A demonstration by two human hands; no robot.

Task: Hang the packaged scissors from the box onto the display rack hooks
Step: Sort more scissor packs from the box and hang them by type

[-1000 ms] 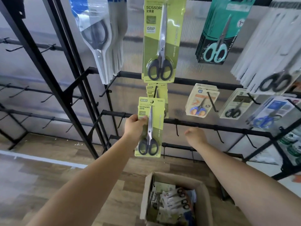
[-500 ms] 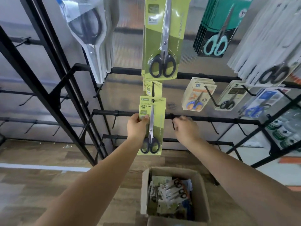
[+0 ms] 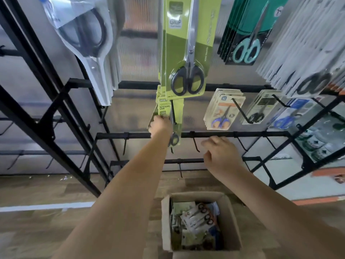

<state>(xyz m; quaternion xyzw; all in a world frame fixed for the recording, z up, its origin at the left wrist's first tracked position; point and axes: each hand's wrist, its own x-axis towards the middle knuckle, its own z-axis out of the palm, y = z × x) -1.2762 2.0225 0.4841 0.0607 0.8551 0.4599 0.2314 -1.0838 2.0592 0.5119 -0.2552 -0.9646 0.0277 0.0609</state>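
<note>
My left hand [image 3: 160, 126] grips a small green scissors pack [image 3: 164, 109] at its left side and holds it up against a black hook [image 3: 173, 114] of the display rack, among other green packs hanging there. The pack's black handles [image 3: 174, 139] show below my wrist. My right hand [image 3: 220, 156] hovers with loosely curled fingers near an empty hook [image 3: 195, 144] on the bar [image 3: 214, 135], holding nothing. The cardboard box [image 3: 231, 221] on the floor below holds several more packaged scissors.
Large green scissors packs [image 3: 184, 45] hang above. Orange-blue small scissors [image 3: 223, 109], teal ones [image 3: 248, 30], and white packs [image 3: 306, 45] hang at the right. White-backed shears [image 3: 87, 43] hang at the upper left. Bare hooks line the left bars over a wooden floor.
My left hand raised the green pack up and onto the hook's level. My right hand let go of the bar area and dropped slightly down and right.
</note>
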